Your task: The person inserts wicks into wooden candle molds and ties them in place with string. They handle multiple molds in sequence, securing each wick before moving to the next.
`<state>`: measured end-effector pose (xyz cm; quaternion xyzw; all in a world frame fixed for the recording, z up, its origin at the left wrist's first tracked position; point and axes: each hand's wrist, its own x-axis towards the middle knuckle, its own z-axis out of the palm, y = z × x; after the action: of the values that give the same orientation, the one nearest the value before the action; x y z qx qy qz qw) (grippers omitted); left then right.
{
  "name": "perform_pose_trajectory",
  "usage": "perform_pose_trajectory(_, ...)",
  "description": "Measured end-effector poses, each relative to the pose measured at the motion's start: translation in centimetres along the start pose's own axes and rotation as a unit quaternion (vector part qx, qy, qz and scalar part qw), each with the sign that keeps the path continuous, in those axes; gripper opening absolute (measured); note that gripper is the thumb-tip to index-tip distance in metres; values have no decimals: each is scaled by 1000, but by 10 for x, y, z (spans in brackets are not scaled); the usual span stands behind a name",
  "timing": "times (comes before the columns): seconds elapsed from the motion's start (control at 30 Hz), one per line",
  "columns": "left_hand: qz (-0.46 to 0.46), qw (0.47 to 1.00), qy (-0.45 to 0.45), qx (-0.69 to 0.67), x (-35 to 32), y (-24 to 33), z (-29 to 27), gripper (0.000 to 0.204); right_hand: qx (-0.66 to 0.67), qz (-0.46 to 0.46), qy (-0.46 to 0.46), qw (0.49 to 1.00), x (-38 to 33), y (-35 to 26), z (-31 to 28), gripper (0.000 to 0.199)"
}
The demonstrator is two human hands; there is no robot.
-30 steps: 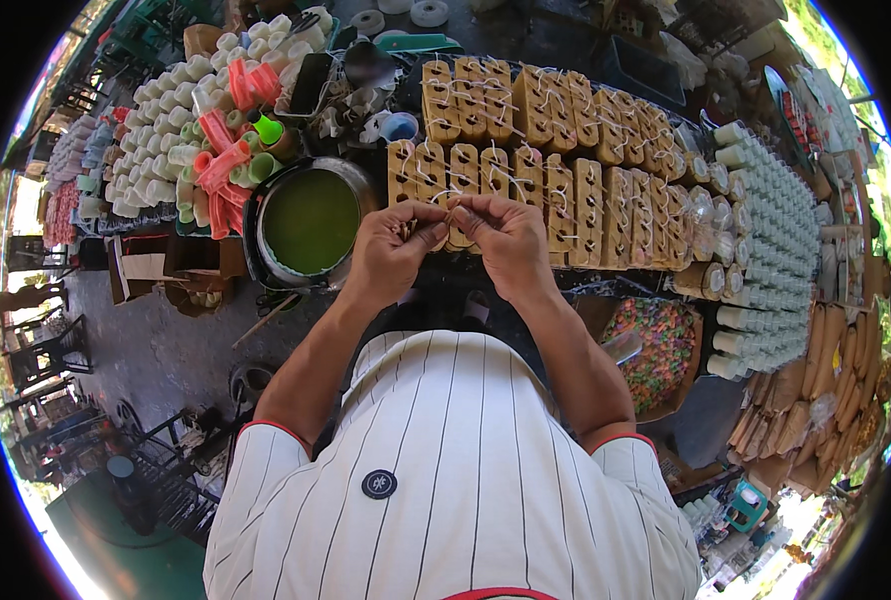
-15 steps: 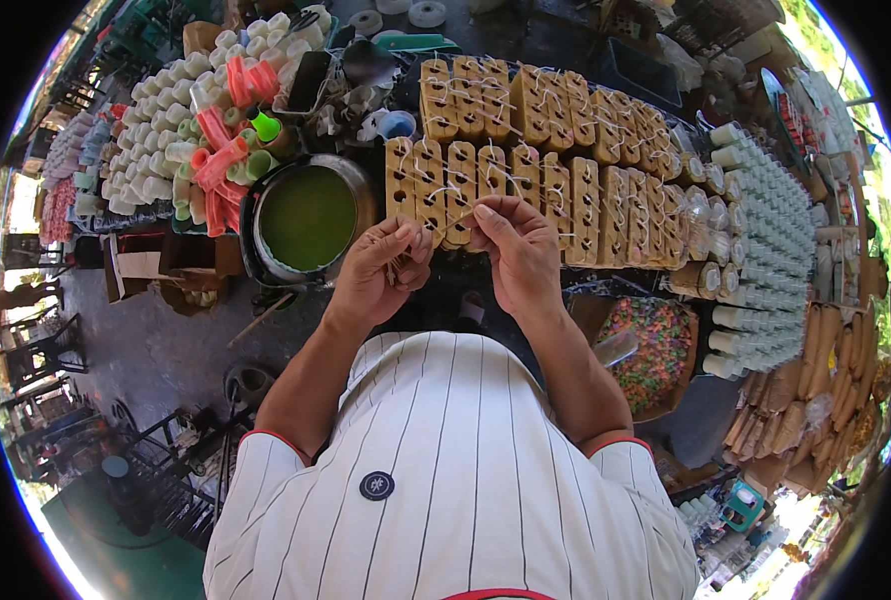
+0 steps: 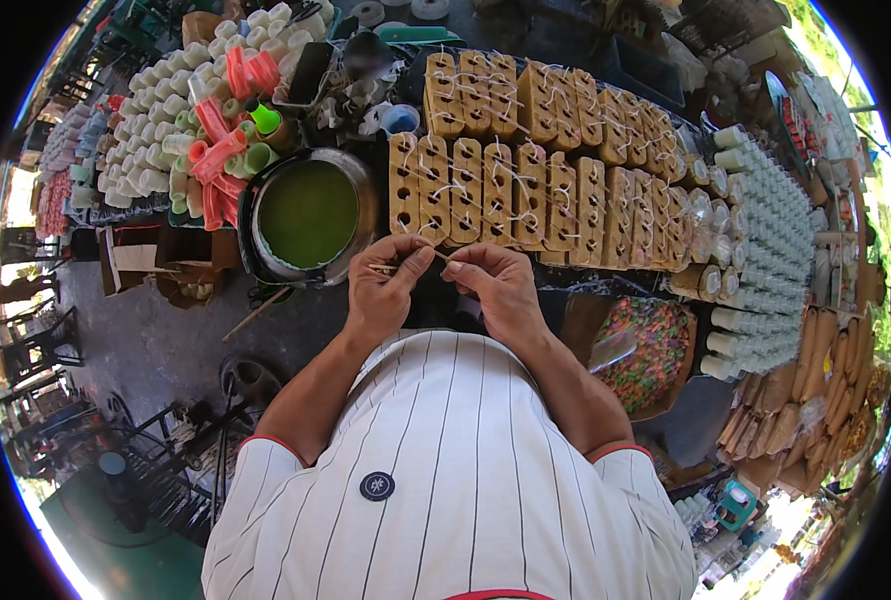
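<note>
My left hand is closed in front of the tan blocks, gripping several thin tan sticks between thumb and fingers. Beside it, my right hand pinches the end of a thin stick that spans the small gap between my two hands; a fine white string seems to be at its tip, too small to make out surely. Just beyond stand rows of tan blocks with round holes, white strings and thin sticks lying across their tops. Left of my hands sits a round metal pot holding green liquid.
Pale cup-like pieces and red translucent tubes are heaped at the far left. Rows of white cylinders stand at the right. A box of multicoloured bits is near my right forearm. Brown paper-like rolls lie beyond it.
My right hand has come down and left, toward my body, from over the blocks. My left hand has turned and shifted slightly right, so the hands are nearer each other.
</note>
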<state>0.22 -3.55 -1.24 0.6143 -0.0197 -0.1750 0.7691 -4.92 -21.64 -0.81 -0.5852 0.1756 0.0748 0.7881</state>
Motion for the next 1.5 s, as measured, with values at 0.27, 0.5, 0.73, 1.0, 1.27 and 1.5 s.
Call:
perform_pose_trajectory(0.27, -8, 985, -62, 163, 10, 16, -6, 10, -244, -26, -53, 968, 9, -28, -1, 17)
perform_pose_trajectory(0.5, 31, 969, -89, 227, 20, 22, -10, 11, -156, 0, -53, 986, 17, -20, 0, 16)
perform_pose_trajectory(0.73, 10, 974, -73, 213, 30, 11, -14, 11, -20, 64, -11, 998, 27, -8, 6, 13)
perform_pose_trajectory(1.0, 136, 868, -47, 476, 78, 11, -40, 17, -18, 79, 31, 996, 38, -9, -5, 12)
perform_pose_trajectory(1.27, 72, 781, -98, 613, 106, 15, -22, 25, -57, 44, 28, 997, 39, -6, -12, 12)
perform_pose_trajectory(1.5, 16, 801, -91, 592, 118, 17, -25, 22, -200, 36, 28, 979, 47, -10, -16, 28)
